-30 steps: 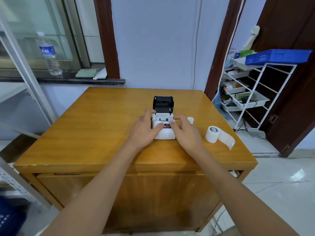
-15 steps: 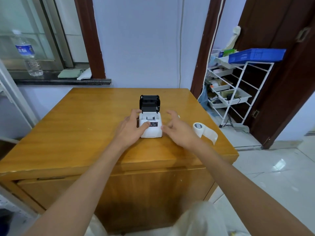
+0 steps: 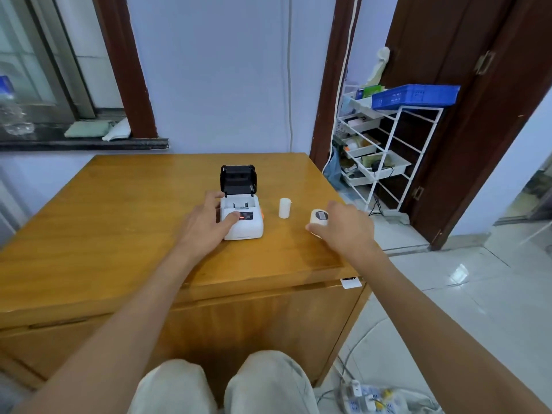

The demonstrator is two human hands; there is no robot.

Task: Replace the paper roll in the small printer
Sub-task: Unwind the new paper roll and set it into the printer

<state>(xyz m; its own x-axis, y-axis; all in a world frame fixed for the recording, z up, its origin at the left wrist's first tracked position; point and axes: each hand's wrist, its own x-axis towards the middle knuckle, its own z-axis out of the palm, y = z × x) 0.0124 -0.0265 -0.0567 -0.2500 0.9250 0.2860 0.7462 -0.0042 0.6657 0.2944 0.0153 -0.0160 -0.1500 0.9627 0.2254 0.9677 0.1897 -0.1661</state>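
Note:
A small white printer (image 3: pixel 245 225) stands on the wooden table (image 3: pixel 119 228) with its black lid (image 3: pixel 238 179) raised; the paper bay looks empty. My left hand (image 3: pixel 206 224) rests on the printer's left side, thumb on its front panel. A small white upright core (image 3: pixel 284 207) stands just right of the printer. Further right lies a full white paper roll (image 3: pixel 318 218). My right hand (image 3: pixel 346 225) is closed around that roll, which still touches the table near its right edge.
A white wire rack (image 3: pixel 385 153) with trays and a blue basket (image 3: pixel 415 95) stands to the right of the table beside a dark door. A power strip (image 3: pixel 370 398) with cables lies on the tiled floor. My knees (image 3: pixel 221 383) are at the table's front.
My right hand left the printer and moved right onto the paper roll. The left hand stays on the printer. The camera has swung right and down.

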